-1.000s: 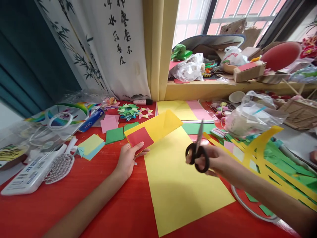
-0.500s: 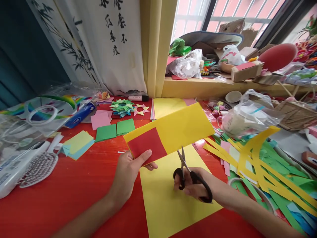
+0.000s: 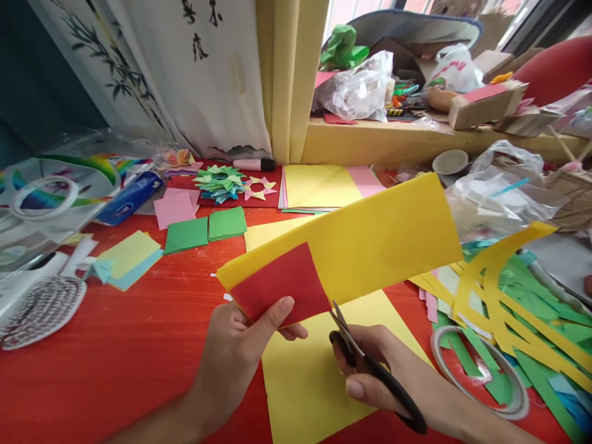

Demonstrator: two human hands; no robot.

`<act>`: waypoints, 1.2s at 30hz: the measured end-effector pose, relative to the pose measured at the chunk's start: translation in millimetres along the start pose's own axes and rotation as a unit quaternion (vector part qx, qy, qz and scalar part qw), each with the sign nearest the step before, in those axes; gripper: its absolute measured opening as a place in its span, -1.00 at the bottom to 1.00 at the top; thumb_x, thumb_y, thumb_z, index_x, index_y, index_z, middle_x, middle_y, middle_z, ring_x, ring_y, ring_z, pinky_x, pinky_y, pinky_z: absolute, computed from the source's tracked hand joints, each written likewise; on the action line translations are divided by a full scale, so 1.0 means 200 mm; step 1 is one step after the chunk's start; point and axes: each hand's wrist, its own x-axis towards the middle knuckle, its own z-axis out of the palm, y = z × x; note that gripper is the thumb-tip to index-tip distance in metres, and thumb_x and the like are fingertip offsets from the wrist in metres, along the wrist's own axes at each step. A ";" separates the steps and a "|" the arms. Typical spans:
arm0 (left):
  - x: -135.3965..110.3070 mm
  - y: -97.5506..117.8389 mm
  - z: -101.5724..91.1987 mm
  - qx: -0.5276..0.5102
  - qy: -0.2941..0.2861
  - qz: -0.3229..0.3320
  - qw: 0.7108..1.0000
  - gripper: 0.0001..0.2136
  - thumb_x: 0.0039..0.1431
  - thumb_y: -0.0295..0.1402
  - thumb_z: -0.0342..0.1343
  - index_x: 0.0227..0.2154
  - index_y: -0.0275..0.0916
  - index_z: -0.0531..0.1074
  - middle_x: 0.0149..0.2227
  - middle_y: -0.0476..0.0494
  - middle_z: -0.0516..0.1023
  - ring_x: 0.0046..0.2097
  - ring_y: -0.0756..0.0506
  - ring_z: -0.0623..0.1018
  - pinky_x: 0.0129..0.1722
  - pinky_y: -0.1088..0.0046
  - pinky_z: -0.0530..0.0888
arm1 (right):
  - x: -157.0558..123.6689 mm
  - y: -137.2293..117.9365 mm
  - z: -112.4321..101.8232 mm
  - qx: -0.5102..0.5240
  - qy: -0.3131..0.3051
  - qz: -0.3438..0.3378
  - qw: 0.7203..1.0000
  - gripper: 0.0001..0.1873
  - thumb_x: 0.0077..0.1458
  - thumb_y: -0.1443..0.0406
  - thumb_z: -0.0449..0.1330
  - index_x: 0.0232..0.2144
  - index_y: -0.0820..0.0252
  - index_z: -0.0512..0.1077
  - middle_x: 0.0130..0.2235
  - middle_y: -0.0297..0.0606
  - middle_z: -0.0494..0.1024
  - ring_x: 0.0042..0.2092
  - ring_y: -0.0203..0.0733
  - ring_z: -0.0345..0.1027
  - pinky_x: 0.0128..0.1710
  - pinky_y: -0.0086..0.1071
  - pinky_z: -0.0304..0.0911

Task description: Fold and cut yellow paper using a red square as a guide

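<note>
My left hand pinches a red paper square flat against the lower left end of a long yellow paper strip, thumb on top and fingers behind. The strip is held above the table, tilted up to the right. My right hand grips black-handled scissors through the handles. Their slightly parted blade tips meet the strip's lower edge, right at the lower right corner of the red square. Beneath both hands lies a large pale yellow sheet.
Paper scraps and a tape roll crowd the right side. Green paper squares, folded paper stars and a paper stack lie at the back. A hairbrush lies at the left on the red table.
The scissors have come up to the strip's lower edge beside the red square, and their blades are less spread. The view has tilted down and closer; the left hand keeps its hold.
</note>
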 end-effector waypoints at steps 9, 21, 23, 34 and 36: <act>-0.01 -0.02 0.02 -0.013 -0.007 -0.022 1.000 -0.79 0.01 -0.26 0.12 -0.66 -0.14 0.52 -0.61 0.03 0.56 -0.51 -0.01 0.54 -0.47 0.58 0.46 | 0.01 0.03 0.01 0.028 -0.004 -0.003 1.000 -0.54 -0.10 -0.05 0.14 -0.46 0.26 0.23 -0.50 -0.38 0.19 -0.49 -0.37 0.00 -0.55 -0.48 -0.08; -0.02 -0.03 0.03 -0.010 -0.014 -0.028 0.999 -0.77 0.01 -0.26 0.11 -0.68 -0.13 0.52 -0.60 0.03 0.56 -0.50 -0.02 0.54 -0.45 0.58 0.46 | 0.02 0.03 0.01 0.009 0.004 -0.010 1.000 -0.55 -0.05 -0.05 0.10 -0.53 0.24 0.18 -0.55 -0.42 0.11 -0.51 -0.40 -0.08 -0.58 -0.49 -0.15; -0.02 -0.03 0.03 -0.009 -0.015 -0.026 1.000 -0.76 0.01 -0.27 0.11 -0.69 -0.13 0.52 -0.61 0.03 0.56 -0.50 -0.02 0.53 -0.45 0.57 0.46 | 0.02 0.03 0.02 0.001 0.013 -0.012 1.000 -0.54 -0.03 -0.05 0.08 -0.55 0.23 0.15 -0.55 -0.42 0.08 -0.51 -0.40 -0.09 -0.58 -0.48 -0.17; -0.02 -0.04 0.03 -0.005 -0.009 -0.032 0.999 -0.77 0.01 -0.26 0.11 -0.68 -0.12 0.53 -0.59 0.02 0.57 -0.49 -0.04 0.53 -0.44 0.55 0.46 | 0.03 0.05 0.04 -0.021 0.034 0.014 0.999 -0.57 0.02 0.02 0.08 -0.58 0.20 0.06 -0.55 -0.44 -0.02 -0.51 -0.40 -0.17 -0.58 -0.46 -0.23; -0.03 -0.04 0.03 -0.001 -0.008 -0.032 0.999 -0.76 0.01 -0.25 0.10 -0.68 -0.12 0.53 -0.60 0.01 0.56 -0.49 -0.04 0.53 -0.43 0.53 0.46 | 0.03 0.05 0.04 -0.013 0.038 0.024 0.999 -0.57 0.01 0.04 0.11 -0.59 0.20 0.05 -0.57 -0.45 -0.03 -0.52 -0.41 -0.18 -0.59 -0.46 -0.24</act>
